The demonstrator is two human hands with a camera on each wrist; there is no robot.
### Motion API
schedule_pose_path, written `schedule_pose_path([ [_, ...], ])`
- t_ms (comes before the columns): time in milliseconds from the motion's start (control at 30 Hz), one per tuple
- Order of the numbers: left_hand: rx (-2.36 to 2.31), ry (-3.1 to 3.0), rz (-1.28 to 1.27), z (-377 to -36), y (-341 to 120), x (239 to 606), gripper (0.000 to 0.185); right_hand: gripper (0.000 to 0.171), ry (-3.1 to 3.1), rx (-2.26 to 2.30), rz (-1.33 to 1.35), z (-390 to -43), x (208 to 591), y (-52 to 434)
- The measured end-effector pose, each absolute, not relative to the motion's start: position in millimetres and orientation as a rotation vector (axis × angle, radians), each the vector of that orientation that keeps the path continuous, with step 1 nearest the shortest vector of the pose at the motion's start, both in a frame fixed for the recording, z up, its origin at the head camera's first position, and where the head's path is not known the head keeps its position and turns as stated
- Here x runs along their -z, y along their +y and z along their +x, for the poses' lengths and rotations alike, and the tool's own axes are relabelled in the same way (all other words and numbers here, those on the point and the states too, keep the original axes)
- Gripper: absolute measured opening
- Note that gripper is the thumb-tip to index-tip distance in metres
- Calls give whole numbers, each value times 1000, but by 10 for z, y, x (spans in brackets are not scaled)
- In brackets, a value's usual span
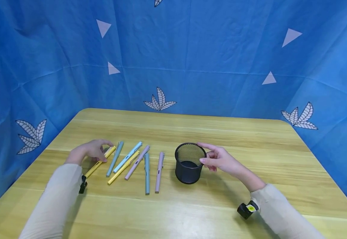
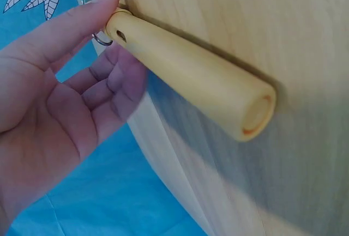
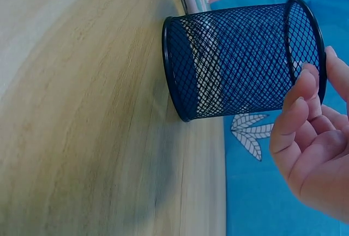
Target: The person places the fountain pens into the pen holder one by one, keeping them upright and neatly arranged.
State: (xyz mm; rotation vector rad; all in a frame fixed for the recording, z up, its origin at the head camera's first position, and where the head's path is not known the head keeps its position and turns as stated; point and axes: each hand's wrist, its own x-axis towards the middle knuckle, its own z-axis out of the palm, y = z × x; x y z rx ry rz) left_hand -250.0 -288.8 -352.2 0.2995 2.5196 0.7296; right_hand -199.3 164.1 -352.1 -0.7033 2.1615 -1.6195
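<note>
Left hand (image 1: pixel 91 150) over the top end of the yellow pen (image 1: pixel 100 161), fingers loosely bent, index tip touching the pen's cap end in the left wrist view; thumb and other fingers apart from the barrel, so touching rather than gripping, probably, as the head view hides the underside. Yellow pen flat on the wooden table (image 1: pixel 191 212), outermost toward the left edge in a fanned row of pens (image 1: pixel 137 162). Right hand (image 1: pixel 218 158) relaxed, fingers nearly straight, just beside the rim of the black mesh cup (image 1: pixel 189 163), holding nothing; contact with the rim hard to tell. Mesh cup upright near the table's middle, just right of the pens. Blue patterned cloth (image 1: pixel 221 59) behind the far edge.
</note>
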Motion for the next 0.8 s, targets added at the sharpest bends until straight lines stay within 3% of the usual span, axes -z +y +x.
schedule_pose_path([
  [300,-769,2514,249,-2491,-2894,3514,66,60,2170,1613,-723,-1997,3522,1644],
  [800,-965,2602,430,-2535,-2860,3480,63,61,2169,1625,-712,-1998,3534,1640],
])
